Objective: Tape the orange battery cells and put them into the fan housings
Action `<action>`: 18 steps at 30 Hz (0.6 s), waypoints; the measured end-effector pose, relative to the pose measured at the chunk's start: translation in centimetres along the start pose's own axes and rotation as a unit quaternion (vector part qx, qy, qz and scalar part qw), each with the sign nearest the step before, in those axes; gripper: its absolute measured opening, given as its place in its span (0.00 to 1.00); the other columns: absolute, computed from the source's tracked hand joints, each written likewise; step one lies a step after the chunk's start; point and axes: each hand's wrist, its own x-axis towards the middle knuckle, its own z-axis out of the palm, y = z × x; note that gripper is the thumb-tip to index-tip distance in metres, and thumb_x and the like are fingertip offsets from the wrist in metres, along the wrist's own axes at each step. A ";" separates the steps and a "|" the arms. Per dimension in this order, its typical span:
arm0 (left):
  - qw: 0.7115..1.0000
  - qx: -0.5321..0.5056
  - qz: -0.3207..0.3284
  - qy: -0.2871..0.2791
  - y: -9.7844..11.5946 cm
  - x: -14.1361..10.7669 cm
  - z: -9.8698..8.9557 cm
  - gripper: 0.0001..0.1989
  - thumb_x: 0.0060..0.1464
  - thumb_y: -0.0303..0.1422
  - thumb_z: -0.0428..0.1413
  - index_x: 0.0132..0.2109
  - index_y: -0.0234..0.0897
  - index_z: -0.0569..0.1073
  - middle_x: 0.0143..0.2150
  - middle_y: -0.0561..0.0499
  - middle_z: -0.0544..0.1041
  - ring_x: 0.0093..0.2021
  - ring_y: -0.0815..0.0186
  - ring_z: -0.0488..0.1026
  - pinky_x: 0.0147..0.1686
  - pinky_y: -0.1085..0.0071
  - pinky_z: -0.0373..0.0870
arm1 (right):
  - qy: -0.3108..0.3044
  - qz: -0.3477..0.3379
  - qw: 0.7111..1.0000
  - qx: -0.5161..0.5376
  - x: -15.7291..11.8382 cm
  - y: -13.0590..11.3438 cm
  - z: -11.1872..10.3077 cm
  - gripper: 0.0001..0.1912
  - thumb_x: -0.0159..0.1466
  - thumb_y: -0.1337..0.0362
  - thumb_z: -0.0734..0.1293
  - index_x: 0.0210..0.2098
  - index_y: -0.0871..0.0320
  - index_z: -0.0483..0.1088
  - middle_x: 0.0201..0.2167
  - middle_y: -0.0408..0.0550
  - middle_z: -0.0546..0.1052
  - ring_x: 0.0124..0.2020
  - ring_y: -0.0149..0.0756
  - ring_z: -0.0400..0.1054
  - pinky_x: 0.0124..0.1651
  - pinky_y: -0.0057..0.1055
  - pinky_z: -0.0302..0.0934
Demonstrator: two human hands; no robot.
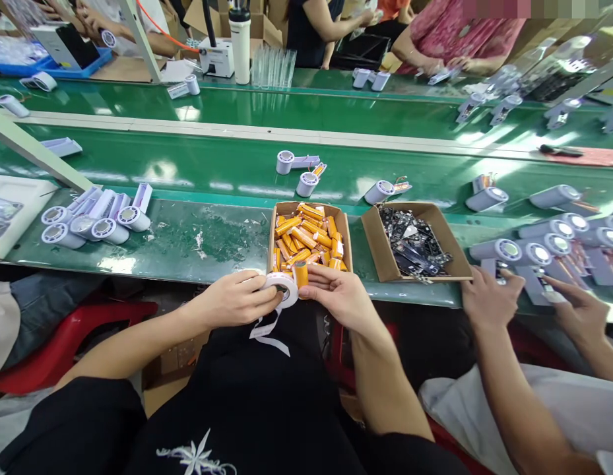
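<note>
My left hand (244,298) is closed on a roll of white tape (288,290), with a loose strip of tape or backing (271,336) dangling below it. Close beside the roll, an orange battery cell (301,272) stands upright between the fingers and thumb of my right hand (338,293). Roll and battery look to be touching or nearly so; the exact contact is hidden. Just beyond both hands sits a cardboard box (349,241) heaped with orange batteries (306,234).
A second cardboard box (373,244) holds black circuit parts. White fan-like housings (105,227) cluster at left, more (538,251) at right. Others lie on the green conveyor (212,155). A co-worker's hands (494,297) work close by on my right; other people are across the line.
</note>
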 end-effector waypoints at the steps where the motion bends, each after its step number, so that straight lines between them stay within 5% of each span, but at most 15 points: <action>1: 1.000 -0.002 -0.026 0.007 0.3 0.0 0.5 0.17 0.69 0.27 0.56 0.62 0.43 0.73 0.48 0.50 0.82 0.43 0.66 0.75 0.46 0.66 0.74 | 0.070 -0.029 0.996 0.047 0.0 0.7 1.2 0.27 0.53 0.54 0.83 0.49 0.55 0.81 0.45 0.51 0.86 0.48 0.50 0.82 0.55 0.50 0.78; 3: 0.997 -0.001 -0.077 0.027 1.2 -0.2 1.9 0.20 0.70 0.28 0.55 0.66 0.43 0.71 0.49 0.49 0.82 0.41 0.65 0.74 0.44 0.65 0.73 | 0.211 -0.091 0.964 0.131 -0.2 2.1 3.8 0.31 0.56 0.50 0.82 0.55 0.53 0.77 0.50 0.53 0.85 0.51 0.48 0.81 0.58 0.49 0.77; 5: 0.991 -0.017 -0.113 0.069 2.6 -0.5 3.3 0.20 0.70 0.31 0.56 0.67 0.41 0.70 0.47 0.48 0.82 0.39 0.64 0.73 0.40 0.64 0.71 | 0.287 -0.121 0.935 0.170 -0.4 3.0 5.9 0.33 0.59 0.48 0.79 0.59 0.52 0.73 0.52 0.55 0.84 0.52 0.47 0.81 0.59 0.49 0.76; 8: 0.976 -0.076 -0.147 0.141 4.9 -1.1 4.1 0.20 0.70 0.34 0.57 0.65 0.39 0.70 0.39 0.48 0.80 0.34 0.64 0.70 0.34 0.66 0.68 | 0.251 -0.112 0.949 0.157 -0.7 3.0 6.3 0.37 0.58 0.49 0.80 0.62 0.53 0.71 0.50 0.56 0.85 0.48 0.50 0.82 0.56 0.51 0.77; 11: 0.968 -0.099 -0.161 0.163 5.7 -2.2 3.6 0.20 0.67 0.29 0.59 0.64 0.40 0.71 0.38 0.50 0.80 0.34 0.65 0.70 0.34 0.66 0.68 | 0.238 -0.153 0.948 0.147 -0.1 2.0 4.2 0.39 0.60 0.52 0.80 0.67 0.47 0.66 0.50 0.53 0.84 0.49 0.48 0.82 0.56 0.52 0.77; 14: 0.969 -0.057 -0.189 0.149 3.6 -4.1 3.6 0.19 0.66 0.24 0.57 0.61 0.40 0.74 0.40 0.49 0.81 0.37 0.64 0.71 0.37 0.65 0.69 | 0.280 -0.196 0.926 0.159 1.6 1.3 1.6 0.37 0.62 0.52 0.78 0.67 0.42 0.65 0.54 0.48 0.82 0.54 0.44 0.80 0.58 0.46 0.76; 18: 0.948 0.008 -0.303 0.102 -1.7 -8.5 5.2 0.13 0.68 0.27 0.54 0.55 0.38 0.79 0.44 0.44 0.82 0.41 0.58 0.71 0.42 0.61 0.71 | 0.290 -0.205 0.918 0.175 3.4 0.9 -0.6 0.36 0.62 0.53 0.78 0.66 0.39 0.65 0.55 0.46 0.80 0.55 0.40 0.79 0.57 0.39 0.77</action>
